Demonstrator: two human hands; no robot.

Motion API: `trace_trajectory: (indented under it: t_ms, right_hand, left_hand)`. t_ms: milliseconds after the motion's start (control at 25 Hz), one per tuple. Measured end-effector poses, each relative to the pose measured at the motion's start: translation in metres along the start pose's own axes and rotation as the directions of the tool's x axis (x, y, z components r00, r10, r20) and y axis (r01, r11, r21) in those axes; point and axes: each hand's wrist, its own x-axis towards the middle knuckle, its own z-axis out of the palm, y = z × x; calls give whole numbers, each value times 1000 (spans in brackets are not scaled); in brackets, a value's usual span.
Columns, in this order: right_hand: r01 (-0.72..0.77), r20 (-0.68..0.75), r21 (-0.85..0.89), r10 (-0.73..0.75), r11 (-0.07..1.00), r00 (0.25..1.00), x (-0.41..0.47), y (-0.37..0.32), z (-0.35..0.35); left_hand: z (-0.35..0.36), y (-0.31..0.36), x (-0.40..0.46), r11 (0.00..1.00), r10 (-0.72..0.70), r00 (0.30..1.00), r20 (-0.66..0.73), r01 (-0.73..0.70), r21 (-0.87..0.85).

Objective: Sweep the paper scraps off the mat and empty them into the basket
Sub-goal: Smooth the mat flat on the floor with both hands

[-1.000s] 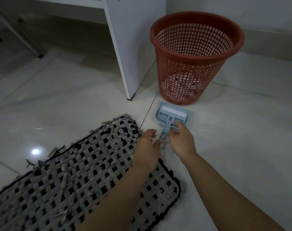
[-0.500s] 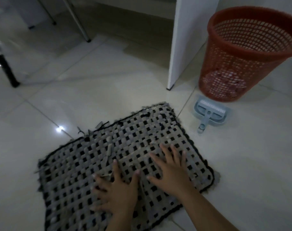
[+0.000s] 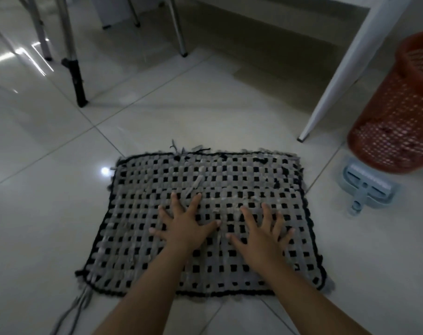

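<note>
While flat on mat [image 3: 138, 238] | left hand [image 3: 184, 229], right hand [image 3: 261, 234] | splayed

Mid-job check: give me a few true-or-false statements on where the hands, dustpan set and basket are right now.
1. Both hands lie flat on the mat, fingers spread. True: left hand, right hand.
2. The right hand holds the brush. False: it is empty; the brush rests in the dustpan on the floor.
3. The dustpan sits right of the mat, beside the basket. True.
4. The basket lies tipped over on the mat. False: it stands upright on the floor, off the mat.
5. Pale scraps lie on the mat. True.
</note>
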Motion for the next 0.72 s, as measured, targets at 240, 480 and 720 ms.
trace_trajectory:
  t_ms: [240,480,720]
  right_hand:
    - [-187,69,-63,191,980,979,19,-52,-8]
    - [-252,154,16,246,968,957,15,-76,-18]
    - [-160,436,52,121,986,892,-11,-73,-30]
  left_hand:
    - [-40,-9,24,992,46,999,-12,-45,120]
    - [-62,-46,34,984,21,937,348,-82,161]
    - [-93,-67,62,918,98,894,437,-251,307]
